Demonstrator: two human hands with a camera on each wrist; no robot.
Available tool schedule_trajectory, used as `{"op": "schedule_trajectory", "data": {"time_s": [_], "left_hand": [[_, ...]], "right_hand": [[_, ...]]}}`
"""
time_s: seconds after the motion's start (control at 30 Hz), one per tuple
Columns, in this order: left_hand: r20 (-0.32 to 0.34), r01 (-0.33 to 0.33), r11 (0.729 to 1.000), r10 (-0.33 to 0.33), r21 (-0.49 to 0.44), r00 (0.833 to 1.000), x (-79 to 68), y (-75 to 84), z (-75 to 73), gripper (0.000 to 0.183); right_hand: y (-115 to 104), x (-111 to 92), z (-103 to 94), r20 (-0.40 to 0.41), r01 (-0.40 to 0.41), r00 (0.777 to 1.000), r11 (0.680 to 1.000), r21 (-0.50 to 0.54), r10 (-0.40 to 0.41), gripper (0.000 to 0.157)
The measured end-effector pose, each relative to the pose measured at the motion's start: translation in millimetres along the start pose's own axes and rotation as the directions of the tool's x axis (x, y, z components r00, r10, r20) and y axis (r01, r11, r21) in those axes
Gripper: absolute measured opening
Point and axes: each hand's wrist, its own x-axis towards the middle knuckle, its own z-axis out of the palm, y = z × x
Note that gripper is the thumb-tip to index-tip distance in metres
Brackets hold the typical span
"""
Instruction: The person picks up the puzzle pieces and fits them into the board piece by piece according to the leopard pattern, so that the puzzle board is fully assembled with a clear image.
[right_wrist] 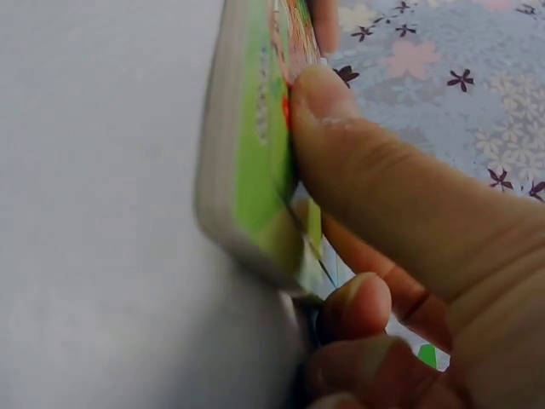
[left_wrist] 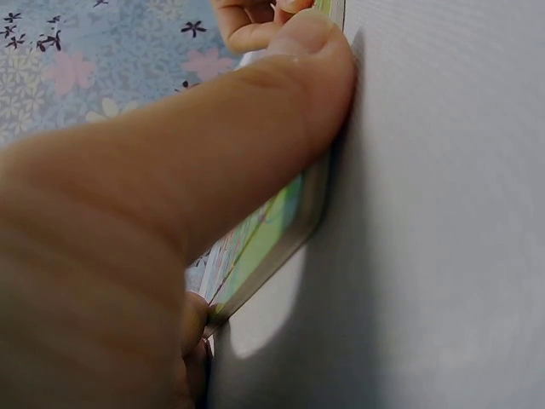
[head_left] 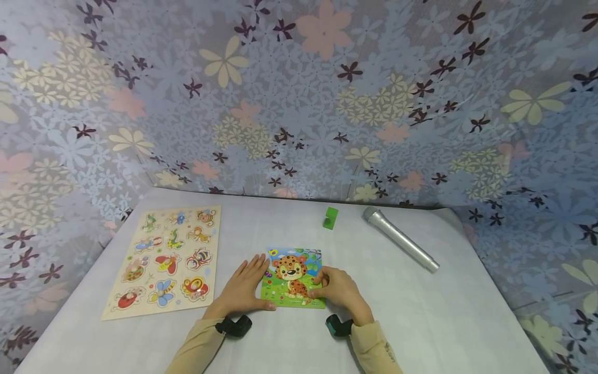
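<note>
A small square jigsaw puzzle (head_left: 290,272) with a spotted leopard cub on green grass lies flat on the white table. My left hand (head_left: 240,288) rests along its left side, fingers straight, the thumb reaching to the lower left corner. At the right side, my right hand (head_left: 343,291) has bent fingers. Its thumb touches the picture face in the right wrist view, and the curled fingers sit by the edge of the puzzle (right_wrist: 251,196). A seam between pieces shows near that thumb. Fingertips of the left hand are partly hidden behind its thumb (left_wrist: 255,111) in the left wrist view.
To the left lies a wooden peg board (head_left: 170,259) with several insect and animal pieces. A small green block (head_left: 330,218) lies behind the puzzle. Farther right is a silver microphone-shaped object (head_left: 402,240). Flowered cloth (head_left: 299,104) hangs behind the table (head_left: 444,322).
</note>
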Motion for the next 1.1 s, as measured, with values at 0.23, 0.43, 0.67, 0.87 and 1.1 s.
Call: {"op": "schedule_trajectory", "data": {"time_s": [0.23, 0.43, 0.67, 0.87, 1.1], "left_hand": [[0.018, 0.017, 1.000, -0.017, 0.014, 1.000, 0.7, -1.5, 2.8, 0.113], [0.019, 0.017, 1.000, -0.017, 0.019, 1.000, 2.7, -4.1, 3.0, 0.113], [0.028, 0.016, 1.000, -0.017, 0.009, 0.999, 0.1, -1.4, 5.9, 0.112], [0.008, 0.018, 1.000, -0.018, 0.010, 1.000, -2.7, -0.9, 9.0, 0.113], [-0.105, 0.097, 0.995, -0.094, 0.025, 0.990, 3.3, -1.9, 9.7, 0.122]], "right_hand": [[-7, -4, 0.1, -0.009, -0.053, 0.999, 0.997, -0.064, 0.053, 0.028], [-8, -3, -0.7, -0.003, -0.047, 0.999, 0.995, -0.082, 0.047, 0.030], [32, 0, -3.7, -0.101, 0.023, 0.995, 0.906, 0.422, 0.021, 0.018], [46, -8, 0.3, -0.491, 0.220, 0.866, 0.952, 0.215, -0.090, 0.025], [44, -7, -2.9, -0.449, 0.146, 0.821, 0.891, -0.431, -0.352, 0.081]]}}
